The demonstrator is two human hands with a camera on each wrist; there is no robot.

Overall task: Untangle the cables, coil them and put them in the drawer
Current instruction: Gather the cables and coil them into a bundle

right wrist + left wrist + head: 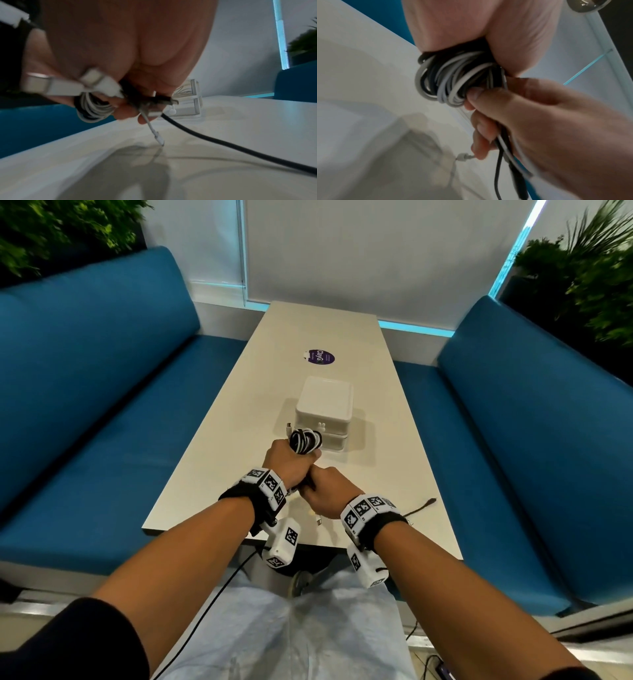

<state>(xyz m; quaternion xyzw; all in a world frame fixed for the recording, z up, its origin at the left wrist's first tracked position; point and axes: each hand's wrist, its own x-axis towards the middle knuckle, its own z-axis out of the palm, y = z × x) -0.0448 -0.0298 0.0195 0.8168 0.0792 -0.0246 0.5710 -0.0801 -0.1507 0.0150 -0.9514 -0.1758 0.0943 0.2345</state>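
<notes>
Where the two fists meet above the near half of the table, the left hand is clenched round a coil of black and white cables, whose loops stick out past the knuckles, while the right hand just behind it grips the loose tails that run out of the bundle. How many cables are wound together cannot be counted: the palm hides most of the coil, and in the left wrist view the strands blur into one another. A white plug hangs from the right fist with its tip touching the tabletop, and a black lead trails off across the table, its end cut off by the frame. Just beyond the hands sits the white drawer unit, two tiers high; its front is partly hidden by the coil, so whether a drawer is ajar is unclear
</notes>
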